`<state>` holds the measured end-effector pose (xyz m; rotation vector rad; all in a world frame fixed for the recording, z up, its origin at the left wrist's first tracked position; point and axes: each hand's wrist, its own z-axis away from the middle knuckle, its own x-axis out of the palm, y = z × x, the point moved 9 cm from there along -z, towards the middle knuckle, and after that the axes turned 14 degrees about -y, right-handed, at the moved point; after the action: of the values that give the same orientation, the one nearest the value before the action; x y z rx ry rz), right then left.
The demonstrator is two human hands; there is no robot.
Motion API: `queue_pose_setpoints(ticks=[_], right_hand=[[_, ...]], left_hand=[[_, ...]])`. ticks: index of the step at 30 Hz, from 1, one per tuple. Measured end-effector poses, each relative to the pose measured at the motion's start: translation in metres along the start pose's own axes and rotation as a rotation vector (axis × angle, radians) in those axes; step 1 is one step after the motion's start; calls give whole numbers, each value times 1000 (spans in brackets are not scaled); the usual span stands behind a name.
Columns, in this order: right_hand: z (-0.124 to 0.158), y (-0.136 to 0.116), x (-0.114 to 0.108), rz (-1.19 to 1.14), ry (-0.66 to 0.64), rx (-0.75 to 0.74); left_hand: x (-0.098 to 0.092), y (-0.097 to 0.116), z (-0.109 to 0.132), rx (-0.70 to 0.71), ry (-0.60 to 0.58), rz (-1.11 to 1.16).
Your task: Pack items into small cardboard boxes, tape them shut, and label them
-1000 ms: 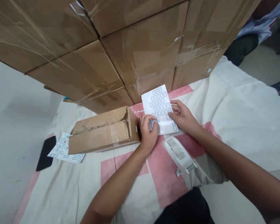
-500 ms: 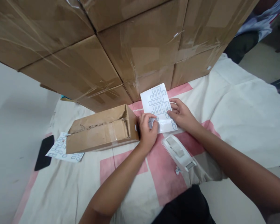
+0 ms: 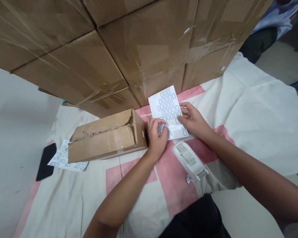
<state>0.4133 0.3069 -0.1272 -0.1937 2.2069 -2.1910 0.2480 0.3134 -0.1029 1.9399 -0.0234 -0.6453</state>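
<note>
A white sticker sheet (image 3: 167, 105) with rows of small blue-outlined labels lies between my hands. My right hand (image 3: 192, 120) grips its right edge, thumb on top and fingers beneath. Over the lower left part of the sheet, my left hand (image 3: 158, 134) has thumb and forefinger curled close together; anything between them is too small to make out. Just left of that hand is a long brown carton (image 3: 106, 135) with a torn top seam. A white tape dispenser (image 3: 190, 160) rests on the cloth below the sheet.
Stacked, taped cartons (image 3: 154, 49) form a wall behind the sheet. At the left, a second sticker sheet (image 3: 61, 160) lies partly under the carton, beside a black flat object (image 3: 46, 163). Part of a person (image 3: 260, 39) shows at the upper right.
The view has shifted slightly. Both hands keep nearly the same pose on the sheet, and nothing has clearly been picked up or let go.
</note>
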Motion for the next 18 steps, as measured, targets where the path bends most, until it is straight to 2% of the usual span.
queue_pose_setpoints(ticks=[18], right_hand=[[-1, 2, -1, 10, -4, -22]], left_hand=[[0, 0, 1, 2, -9, -17]])
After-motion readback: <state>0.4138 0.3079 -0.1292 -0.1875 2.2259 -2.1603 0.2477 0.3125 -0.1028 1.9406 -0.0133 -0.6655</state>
